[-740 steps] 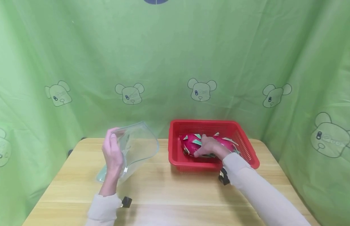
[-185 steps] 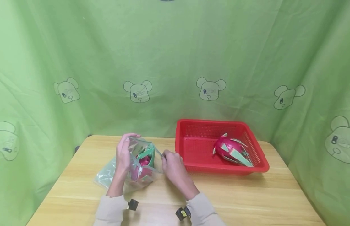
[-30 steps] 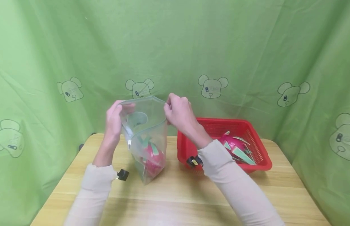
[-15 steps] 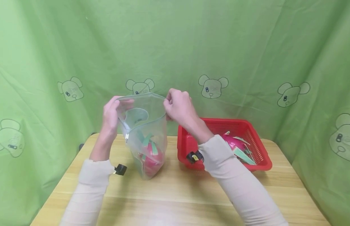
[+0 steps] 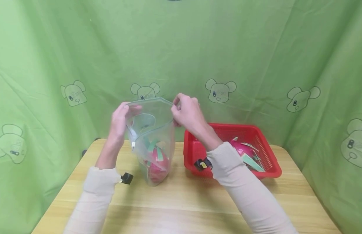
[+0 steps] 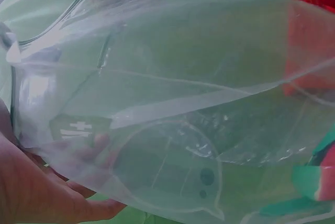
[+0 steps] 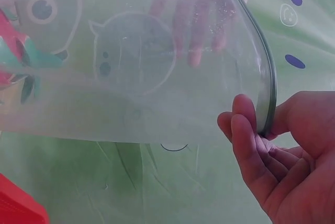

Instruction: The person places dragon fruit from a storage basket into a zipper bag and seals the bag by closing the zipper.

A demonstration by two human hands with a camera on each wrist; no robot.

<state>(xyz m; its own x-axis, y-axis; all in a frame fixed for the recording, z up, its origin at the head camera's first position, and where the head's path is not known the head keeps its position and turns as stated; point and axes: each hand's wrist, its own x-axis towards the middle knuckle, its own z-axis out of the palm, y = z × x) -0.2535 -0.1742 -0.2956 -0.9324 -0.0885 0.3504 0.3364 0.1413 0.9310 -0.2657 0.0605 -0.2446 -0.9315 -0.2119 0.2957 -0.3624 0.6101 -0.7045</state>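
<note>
Green cloth printed with bear faces hangs behind a pale wooden table [image 5: 181,208], and the work sits over its middle. Taken from the left: the left hand [image 5: 120,118] pinches the left corner of a clear zip bag [image 5: 153,136] at its mouth — thumb on the near wall, fingers behind it. The bag hangs upright with its bottom seemingly resting on the table, and one dragon fruit [image 5: 156,165] sits low inside it. The right hand [image 5: 187,112] pinches the mouth's right corner, the seal strip caught between thumb and fingertips [image 7: 242,124] in the right wrist view. A red basket [image 5: 195,152] stands just right of the bag, partly behind the right forearm, with a second dragon fruit [image 5: 242,152] lying in it.

Risks, as a judgement: the mouth is gaping and held only at its two corners, so a slip of either pinch could let the thin film sag or tip the bag over. The fruit's weight might also strain the walls if the bag were lifted further. Its stiff scales could snag the film.

Count: two hands, one bag, two dragon fruits — one bagged, one in the basket — and one basket.
</note>
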